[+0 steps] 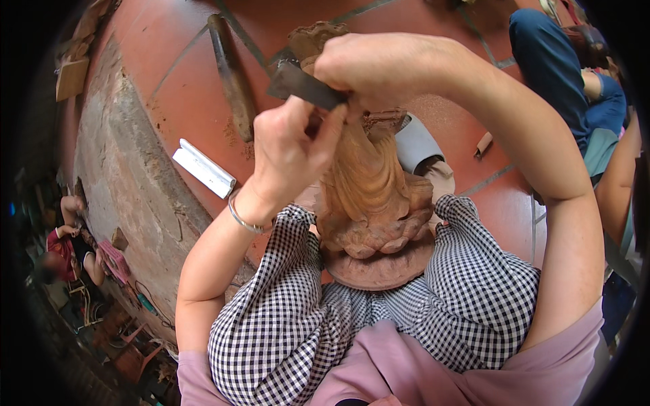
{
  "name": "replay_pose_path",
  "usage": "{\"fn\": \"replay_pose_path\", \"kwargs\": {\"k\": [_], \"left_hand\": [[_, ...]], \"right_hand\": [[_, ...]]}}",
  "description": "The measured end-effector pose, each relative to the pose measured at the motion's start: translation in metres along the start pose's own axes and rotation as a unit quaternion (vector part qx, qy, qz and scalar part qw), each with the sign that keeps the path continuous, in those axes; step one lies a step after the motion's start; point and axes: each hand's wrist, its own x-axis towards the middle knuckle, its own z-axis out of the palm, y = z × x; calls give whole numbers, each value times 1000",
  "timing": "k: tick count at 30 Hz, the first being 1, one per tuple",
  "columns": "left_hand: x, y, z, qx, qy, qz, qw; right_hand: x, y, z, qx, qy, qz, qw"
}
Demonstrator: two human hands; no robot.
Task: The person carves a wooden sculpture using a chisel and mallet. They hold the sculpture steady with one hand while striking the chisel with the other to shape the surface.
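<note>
Mauve shirt (406, 358) and checked trousers (277, 318) frame a carved figure (362, 179) between the knees
Red floor tiles (460, 128), sprinkled with brown dust, carry a long tool (233, 81) and a white channel-shaped piece (203, 168); rough grey paving (149, 183) runs along the left, and a person in blue trousers (552, 68) is at the right. Warm brown all over, the carved figure has flowing drapery folds, petal shapes below and a round base toward the lap; left hand (291, 149) and right hand (379, 68) are close together, clamped on a dark flat strip (308, 86) at its upper part

Carving workshop, indicated by a carved brown figure (365, 186), a club-shaped tool (232, 81), brown shavings (232, 131) on red tiled floor (159, 40)
</note>
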Motion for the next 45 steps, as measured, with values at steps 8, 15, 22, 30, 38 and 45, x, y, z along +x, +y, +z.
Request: {"fn": "replay_pose_path", "kwargs": {"k": [8, 15, 22, 30, 38, 45], "left_hand": [[-15, -4, 5, 25, -20, 91, 995], [-5, -3, 1, 31, -40, 78, 996], [11, 0, 7, 44, -35, 55, 997], [13, 1, 8, 31, -54, 49, 997], [-9, 8, 10, 36, -28, 81, 996], [-31, 9, 19, 17, -12, 140, 990]], "right_hand": [[-13, 2, 29, -123, 78, -47, 988], [-16, 1, 20, -35, 46, -2, 998], [-19, 7, 10, 35, 56, 23, 998], [-24, 10, 13, 117, 48, 6, 992], [-21, -11, 11, -105, 25, -26, 994], [-28, -11, 35, -130, 67, -55, 988]]}}
